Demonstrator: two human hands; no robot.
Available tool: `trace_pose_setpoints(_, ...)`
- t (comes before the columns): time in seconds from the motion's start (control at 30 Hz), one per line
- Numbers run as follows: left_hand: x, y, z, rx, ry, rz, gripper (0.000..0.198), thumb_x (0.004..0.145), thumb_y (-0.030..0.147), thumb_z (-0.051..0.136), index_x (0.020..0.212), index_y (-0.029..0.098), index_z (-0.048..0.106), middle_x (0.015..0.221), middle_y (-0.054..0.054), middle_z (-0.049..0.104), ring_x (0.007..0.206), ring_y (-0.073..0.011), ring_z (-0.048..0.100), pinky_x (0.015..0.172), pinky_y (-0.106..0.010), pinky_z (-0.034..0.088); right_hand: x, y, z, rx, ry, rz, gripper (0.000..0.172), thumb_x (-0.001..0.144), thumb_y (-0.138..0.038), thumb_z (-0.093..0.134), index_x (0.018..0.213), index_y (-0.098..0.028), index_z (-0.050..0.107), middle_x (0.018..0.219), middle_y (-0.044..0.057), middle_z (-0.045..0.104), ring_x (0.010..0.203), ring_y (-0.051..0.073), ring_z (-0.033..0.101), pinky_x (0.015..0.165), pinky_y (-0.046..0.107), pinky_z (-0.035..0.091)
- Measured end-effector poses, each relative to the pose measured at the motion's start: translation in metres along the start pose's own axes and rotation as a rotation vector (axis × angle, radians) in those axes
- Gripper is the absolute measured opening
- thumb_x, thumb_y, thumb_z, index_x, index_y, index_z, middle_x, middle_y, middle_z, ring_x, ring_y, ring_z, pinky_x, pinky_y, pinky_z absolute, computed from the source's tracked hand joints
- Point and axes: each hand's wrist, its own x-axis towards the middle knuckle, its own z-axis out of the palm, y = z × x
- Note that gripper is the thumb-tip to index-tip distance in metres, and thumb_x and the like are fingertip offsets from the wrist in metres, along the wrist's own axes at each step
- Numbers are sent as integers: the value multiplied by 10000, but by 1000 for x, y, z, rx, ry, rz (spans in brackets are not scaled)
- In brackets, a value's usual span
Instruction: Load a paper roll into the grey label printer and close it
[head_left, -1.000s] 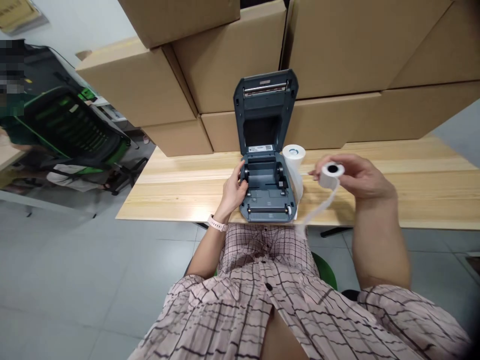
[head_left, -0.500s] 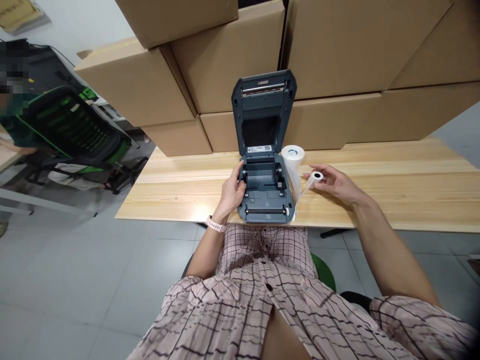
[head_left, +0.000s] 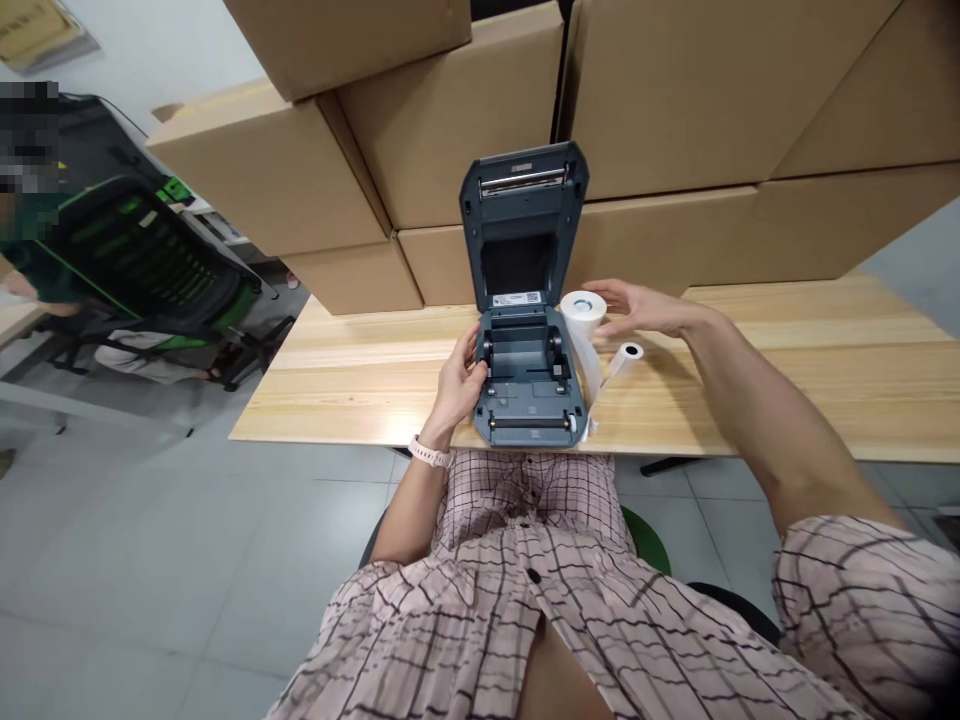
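A dark grey label printer stands on the table with its lid raised and its roll bay bare. My left hand grips its left side, thumb over the edge, fingers partly hidden. Against the printer's right side stands a large white label roll on end. My right hand is curved around the roll's right side, its fingertips at the top and rear edge. A strip of paper runs from the large roll down to a small white roll with a dark core, which lies untouched in front of my right hand.
Cardboard boxes are stacked along the back of the wooden table. Its front edge is close to my lap. A person sits at the left by a black and green office chair.
My right hand has let go of the small roll and moved up and back to the large roll. My left hand stays on the printer.
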Motion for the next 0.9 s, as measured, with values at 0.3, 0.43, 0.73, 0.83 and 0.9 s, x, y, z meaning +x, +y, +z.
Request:
trace_pose_setpoints(0.3, -2, -6, 1, -20, 40, -9, 670, 946, 346, 683, 1581, 291, 476, 1697, -138, 497, 1562, -318, 499, 1315, -600, 360, 13, -6, 10, 19, 93, 4, 823, 484, -443, 1010, 1219, -212, 719, 1244, 124, 790, 1150, 331, 729, 1047, 502, 599)
trace_pose_setpoints(0.43, -3, -5, 3, -5, 56, -17, 655, 956, 338, 664, 1583, 290, 480, 1681, -137, 518, 1550, -317, 515, 1280, -592, 418, -4, -38, 3, 78, 237, -102, 651, 709, -581, 868, 1193, -163, 747, 1329, 211, 761, 1094, 260, 752, 864, 396, 561)
trace_pose_setpoints(0.73, -4, -7, 6, 10, 76, 2, 646, 960, 319, 641, 1582, 293, 469, 1696, -122, 499, 1566, -313, 494, 1283, -571, 421, 9, -138, 83, -563, -343, -253, 694, 648, -619, 873, 1180, -205, 710, 1176, 100, 789, 1008, 302, 723, 852, 399, 563)
trace_pose_setpoints(0.83, -4, -3, 6, 33, 77, -1, 635, 957, 248, 604, 1579, 280, 478, 1690, -121, 506, 1568, -304, 490, 1289, -555, 415, 18, -145, 102, -799, -393, -171, 665, 695, -600, 831, 1208, -202, 692, 1219, 122, 770, 1033, 332, 716, 834, 390, 521)
trace_pose_setpoints(0.9, -5, 1, 7, 42, 78, -20, 645, 949, 210, 586, 1580, 285, 479, 1691, -111, 507, 1565, -299, 493, 1285, -550, 420, 22, -144, 110, -885, -399, -156, 655, 714, -597, 818, 1220, -202, 686, 1265, 137, 756, 1078, 354, 709, 842, 394, 505)
